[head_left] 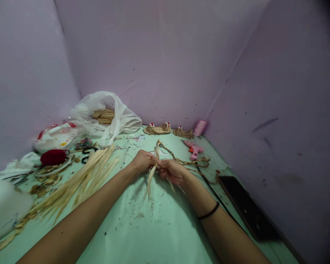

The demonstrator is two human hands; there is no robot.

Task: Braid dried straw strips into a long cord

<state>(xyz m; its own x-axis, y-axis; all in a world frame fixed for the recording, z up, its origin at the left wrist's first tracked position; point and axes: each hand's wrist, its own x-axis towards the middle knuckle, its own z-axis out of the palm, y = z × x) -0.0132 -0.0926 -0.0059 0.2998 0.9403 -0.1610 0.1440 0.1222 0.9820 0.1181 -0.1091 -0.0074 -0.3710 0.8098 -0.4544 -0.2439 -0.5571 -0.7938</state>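
Both hands meet over the middle of the pale green surface. My left hand (145,160) is closed, its fingers pinching pale dried fibre strips (151,179) whose loose ends hang down toward me. Close against it, my right hand (172,170) is closed on the same strips where they join a braid. The finished length of braided cord (167,148) rises beyond my fingers, then loops away to the right across the surface. A wide bundle of loose fibre strips (82,179) lies to the left of my left arm. Exactly how the strands cross is hidden by my fingers.
At the back left are a white plastic bag (123,117) and a dark red yarn ball (53,157), with black scissors (88,154) nearer. Small woven slippers (157,129) line the wall. Right are a pink glue gun (194,149), a pink thread spool (200,128) and a dark phone-like slab (247,207).
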